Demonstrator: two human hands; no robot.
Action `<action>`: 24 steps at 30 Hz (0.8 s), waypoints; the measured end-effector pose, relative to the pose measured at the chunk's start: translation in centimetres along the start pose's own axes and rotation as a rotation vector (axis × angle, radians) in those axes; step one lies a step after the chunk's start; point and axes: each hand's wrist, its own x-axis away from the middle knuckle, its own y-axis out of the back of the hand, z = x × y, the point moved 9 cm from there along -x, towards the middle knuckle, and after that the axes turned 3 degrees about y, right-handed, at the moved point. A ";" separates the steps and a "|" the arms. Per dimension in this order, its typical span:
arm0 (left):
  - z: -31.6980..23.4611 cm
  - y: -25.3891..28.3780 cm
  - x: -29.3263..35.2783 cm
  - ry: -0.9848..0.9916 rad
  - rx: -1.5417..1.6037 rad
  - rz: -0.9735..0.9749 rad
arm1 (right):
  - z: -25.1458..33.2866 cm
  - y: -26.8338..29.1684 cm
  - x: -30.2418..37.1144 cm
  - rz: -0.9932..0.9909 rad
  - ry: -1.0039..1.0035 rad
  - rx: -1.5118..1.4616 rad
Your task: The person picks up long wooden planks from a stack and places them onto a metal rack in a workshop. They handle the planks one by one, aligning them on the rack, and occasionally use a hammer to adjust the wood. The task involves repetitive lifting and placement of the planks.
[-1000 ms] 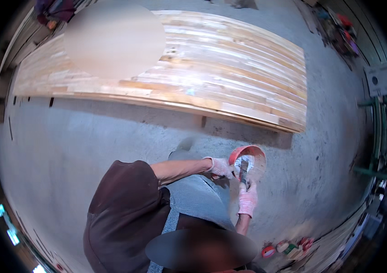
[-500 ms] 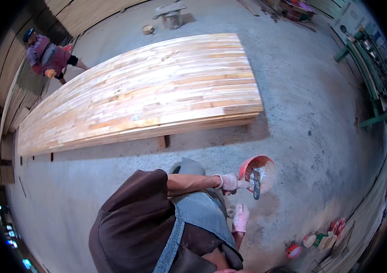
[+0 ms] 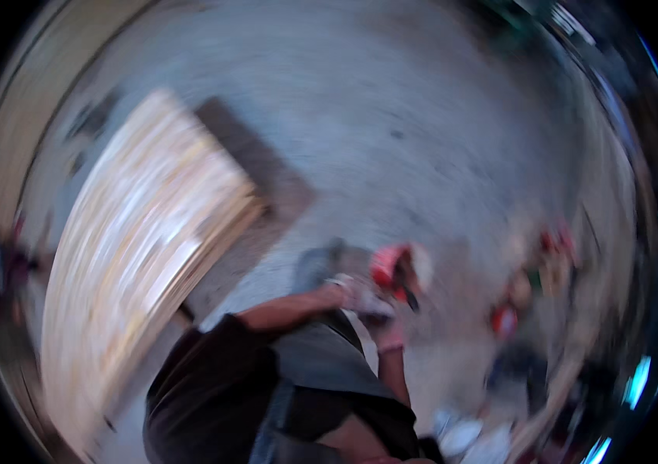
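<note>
Red bucket point(image 3: 386, 266) is at two o'clock from left hand point(image 3: 358, 297), twelve o'clock from right hand point(image 3: 389, 334); both grips too blurred to judge. Board stack point(image 3: 139, 247) lies at nine o'clock from bucket.

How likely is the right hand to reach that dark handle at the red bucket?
Probably yes: the right hand is close below the dark handle, the left hand sits off left, and nothing clearly blocks the way, though it's blurred.

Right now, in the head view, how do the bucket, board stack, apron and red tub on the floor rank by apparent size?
1. Board stack
2. Apron
3. Bucket
4. Red tub
Blur softens the edges.
</note>
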 end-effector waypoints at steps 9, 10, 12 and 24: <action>9.4 16.8 -8.2 0.422 0.074 -0.200 | 1.9 24.3 -11.3 -0.506 -0.048 -0.824; 10.2 18.0 -9.3 0.424 0.044 -0.212 | 3.5 27.8 -12.1 -0.551 0.022 -0.788; 13.4 19.3 -10.9 0.442 0.056 -0.202 | 7.3 33.4 -12.4 -0.585 0.068 -0.940; 7.1 16.9 -31.0 0.923 0.983 -0.317 | -7.6 73.6 -33.1 -0.764 -0.366 -1.273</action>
